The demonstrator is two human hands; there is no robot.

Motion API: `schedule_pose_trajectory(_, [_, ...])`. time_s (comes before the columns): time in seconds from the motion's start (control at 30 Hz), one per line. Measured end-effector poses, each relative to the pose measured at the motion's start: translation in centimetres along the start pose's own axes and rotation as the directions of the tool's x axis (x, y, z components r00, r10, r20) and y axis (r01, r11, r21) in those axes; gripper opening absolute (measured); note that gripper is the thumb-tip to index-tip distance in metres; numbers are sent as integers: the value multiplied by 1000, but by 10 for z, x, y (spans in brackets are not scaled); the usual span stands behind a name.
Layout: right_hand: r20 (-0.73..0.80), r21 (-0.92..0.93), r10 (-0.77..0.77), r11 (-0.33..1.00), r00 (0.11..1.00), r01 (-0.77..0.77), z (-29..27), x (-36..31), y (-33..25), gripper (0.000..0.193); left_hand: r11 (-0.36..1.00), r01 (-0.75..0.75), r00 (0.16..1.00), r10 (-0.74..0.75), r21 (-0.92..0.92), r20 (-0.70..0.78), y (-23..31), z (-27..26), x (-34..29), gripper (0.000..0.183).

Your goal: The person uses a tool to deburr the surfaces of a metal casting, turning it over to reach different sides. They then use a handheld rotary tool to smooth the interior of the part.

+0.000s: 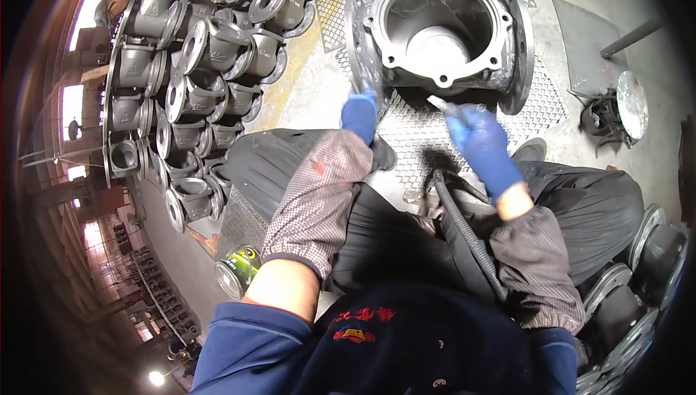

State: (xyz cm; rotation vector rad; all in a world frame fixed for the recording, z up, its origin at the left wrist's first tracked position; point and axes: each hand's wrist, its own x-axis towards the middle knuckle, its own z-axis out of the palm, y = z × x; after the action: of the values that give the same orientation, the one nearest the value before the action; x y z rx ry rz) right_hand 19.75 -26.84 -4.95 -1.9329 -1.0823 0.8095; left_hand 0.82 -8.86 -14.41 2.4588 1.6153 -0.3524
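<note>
The casting [444, 75] seems heavy and rigid; hold its flanges [520, 47]. Right hand [481, 138] grips a pale stick [439, 104]; left hand [359, 114], grip unclear.

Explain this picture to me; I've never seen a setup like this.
No robot here, just one person, filmed by a fisheye camera worn on the head and looking down, so straight edges bend. The blue-gloved left hand is at the left flange of a large grey metal casting, seemingly touching it. The blue-gloved right hand holds a small pale piece, too unclear to name. The casting stands on patterned metal plate. Smaller castings are stacked to the left, and a green can is at lower left.
</note>
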Motion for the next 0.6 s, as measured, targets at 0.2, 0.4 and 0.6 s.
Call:
schedule_pose_trajectory(0.2, [544,-586,376,810,750,20,60,-10,17,44,-186,101,982,-140,-977,128,-11,-12,-52,22])
schedule_pose_trajectory(0.4, [738,-509,414,860,532,36,86,-11,60,37,-210,17,993,-112,-977,42,9,-85,-78,33])
schedule_pose_trajectory(0.6, [957,-247,37,621,287,744,20,9,65,18,-244,94,987,-101,-965,122,21,-100,-81,29])
